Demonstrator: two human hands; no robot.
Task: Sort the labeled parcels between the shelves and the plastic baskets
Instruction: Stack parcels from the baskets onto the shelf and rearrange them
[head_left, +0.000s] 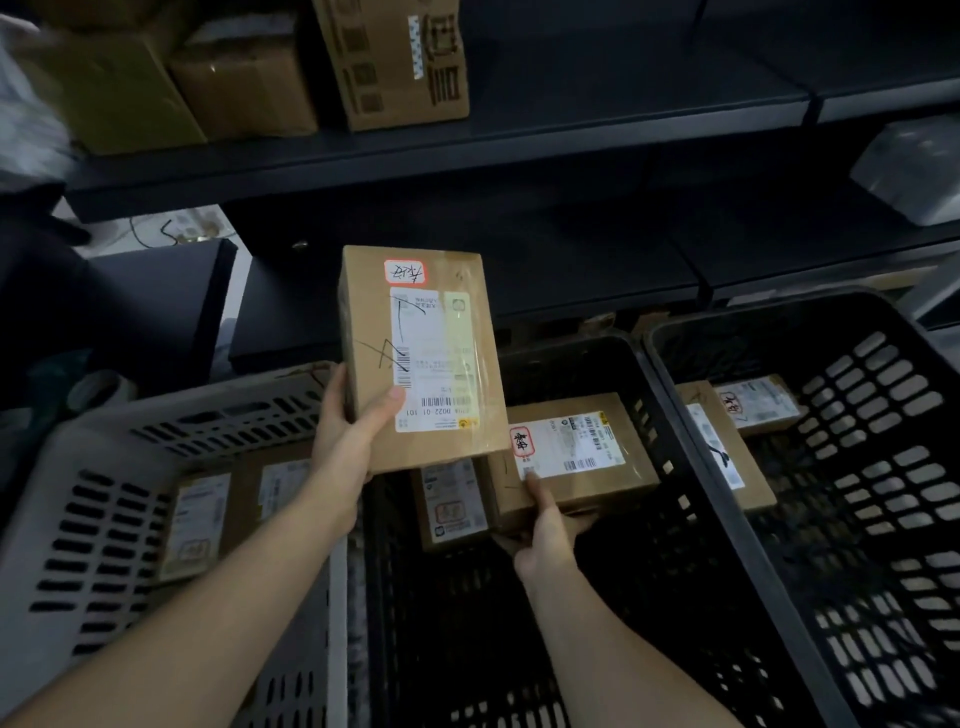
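Note:
My left hand (353, 431) grips a tall cardboard parcel (457, 332) with a white shipping label and a red-edged sticker, held upright above the baskets. My right hand (545, 535) holds a flatter labeled parcel (587, 473) by its near edge, inside the middle black basket (670, 410). Another small labeled parcel (452, 506) lies in that basket beneath the held ones. The grey basket (93, 431) on the left holds a flat labeled parcel (234, 512). The right black basket (883, 374) contains two labeled parcels (727, 452).
Dark shelves (571, 124) run across the back. Several cardboard boxes (395, 62) stand on the upper shelf at left, and a plastic-wrapped package (914, 171) sits at the right. A tape roll (98, 389) lies on the floor left of the grey basket.

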